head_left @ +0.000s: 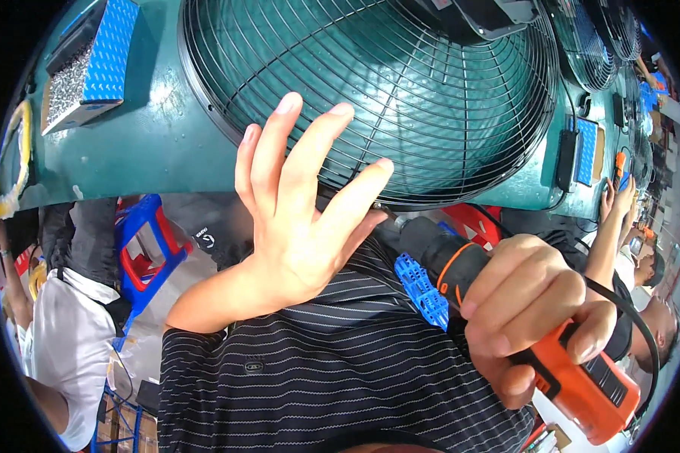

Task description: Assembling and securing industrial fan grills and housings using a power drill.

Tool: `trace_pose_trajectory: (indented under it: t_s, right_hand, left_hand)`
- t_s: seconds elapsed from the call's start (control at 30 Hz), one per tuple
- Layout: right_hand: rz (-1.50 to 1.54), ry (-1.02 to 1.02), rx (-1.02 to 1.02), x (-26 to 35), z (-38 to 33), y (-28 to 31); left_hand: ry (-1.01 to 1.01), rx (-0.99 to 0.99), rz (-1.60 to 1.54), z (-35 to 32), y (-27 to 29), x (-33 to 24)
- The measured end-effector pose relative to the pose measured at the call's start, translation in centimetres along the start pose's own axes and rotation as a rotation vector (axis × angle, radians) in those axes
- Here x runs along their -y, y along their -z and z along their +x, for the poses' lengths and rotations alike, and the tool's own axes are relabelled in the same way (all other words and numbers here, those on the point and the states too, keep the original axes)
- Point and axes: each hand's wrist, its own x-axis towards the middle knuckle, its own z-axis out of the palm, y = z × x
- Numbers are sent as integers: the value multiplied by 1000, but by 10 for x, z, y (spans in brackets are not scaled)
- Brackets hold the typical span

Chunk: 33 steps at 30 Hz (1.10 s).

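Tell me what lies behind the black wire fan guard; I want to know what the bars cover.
Through the fan guard only the green table shows. The left hand covers the lower rim. A black housing hides the top. No blades are visible.

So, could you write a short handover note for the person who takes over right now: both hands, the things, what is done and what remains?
Left hand: open, fingers spread, at the near rim of the black wire fan guard.
Right hand: closed on the orange and black electric screwdriver, its tip at the guard's rim beside the left fingers.
Guard lies on the green table.
Done: cannot tell which fasteners are in.
Left: probably the fastening at this rim point.
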Motion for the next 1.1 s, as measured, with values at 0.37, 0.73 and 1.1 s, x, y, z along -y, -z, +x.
trace_pose_trajectory:
  t_s: [0.37, 0.73, 1.1]
  right_hand:
    - [-56, -58, -37, 8, 12, -5]
    - [-56, 3, -30, 0, 11, -14]
    - [-104, -66, -14, 0, 18, -21]
  left_hand:
    - [-50, -92, -8, -6, -2, 20]
    - [-22, -92, -39, -7, -5, 20]
    - [-1, -65, -67, -7, -3, 20]
